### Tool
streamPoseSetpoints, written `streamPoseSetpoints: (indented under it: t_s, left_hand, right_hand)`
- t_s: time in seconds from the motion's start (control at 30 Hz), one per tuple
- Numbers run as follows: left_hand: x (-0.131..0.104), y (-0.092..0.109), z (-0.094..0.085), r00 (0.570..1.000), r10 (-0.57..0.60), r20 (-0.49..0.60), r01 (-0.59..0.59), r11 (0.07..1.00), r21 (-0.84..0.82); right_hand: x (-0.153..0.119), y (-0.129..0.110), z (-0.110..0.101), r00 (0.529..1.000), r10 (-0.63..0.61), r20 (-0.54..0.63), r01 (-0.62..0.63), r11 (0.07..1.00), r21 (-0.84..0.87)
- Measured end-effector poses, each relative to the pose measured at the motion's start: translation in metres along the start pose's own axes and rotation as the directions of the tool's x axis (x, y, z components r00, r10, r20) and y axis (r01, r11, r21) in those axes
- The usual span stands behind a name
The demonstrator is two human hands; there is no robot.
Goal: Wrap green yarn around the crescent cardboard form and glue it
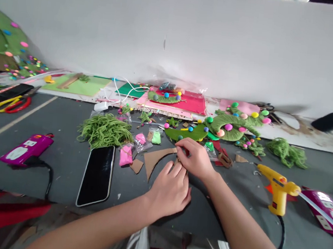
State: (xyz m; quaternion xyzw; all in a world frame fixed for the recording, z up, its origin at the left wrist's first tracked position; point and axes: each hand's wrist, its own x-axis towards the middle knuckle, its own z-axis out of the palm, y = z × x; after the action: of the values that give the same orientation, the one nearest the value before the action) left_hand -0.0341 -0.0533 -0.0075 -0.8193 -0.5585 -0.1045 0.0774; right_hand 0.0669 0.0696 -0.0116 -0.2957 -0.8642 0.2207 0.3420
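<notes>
My left hand is closed low over the grey table, its fingers pressed against a small brown cardboard piece that is mostly hidden. From the other side my right hand pinches the same piece, so the two hands touch. Just left of them lies a pointed, curved cardboard offcut, its tip close to my right fingertips. Beyond my hands is a green leaf-shaped piece with coloured pompoms. Beside it stands a green yarn-wrapped shape, also dotted with pompoms.
A yellow glue gun with a glue stick lies right, its cord hanging down. Left are a phone, green yarn, pink clay packet and purple power strip. Scissors lie far left; a white wall stands behind.
</notes>
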Motion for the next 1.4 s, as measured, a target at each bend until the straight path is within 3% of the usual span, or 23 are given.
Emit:
streamPoseSetpoints:
  t_s: [0.23, 0.43, 0.8, 1.2, 1.4]
  left_hand:
    - [0.013, 0.005, 0.0, 0.998, 0.048, 0.038, -0.052, 0.994, 0.093]
    - [0.005, -0.01, 0.01, 0.999, 0.02, -0.04, -0.022, 0.998, -0.051]
    - [0.002, -0.015, 0.009, 0.998, -0.009, -0.058, -0.002, 0.982, -0.189]
    - [-0.005, -0.021, 0.014, 0.995, 0.096, -0.042, -0.1, 0.987, -0.125]
    - [0.0, -0.019, 0.011, 0.994, 0.091, -0.052, -0.096, 0.99, -0.104]
  right_hand:
    - [0.002, 0.007, -0.005, 1.0, 0.012, -0.019, -0.013, 0.998, -0.053]
    - [0.003, 0.008, -0.006, 1.0, 0.01, -0.017, -0.011, 0.995, -0.095]
    - [0.001, 0.012, -0.001, 0.999, 0.037, 0.008, -0.036, 0.994, -0.104]
    - [0.001, 0.01, -0.001, 0.999, 0.029, 0.033, -0.024, 0.991, -0.128]
    - [0.001, 0.012, 0.002, 0.998, 0.041, 0.051, -0.033, 0.988, -0.148]
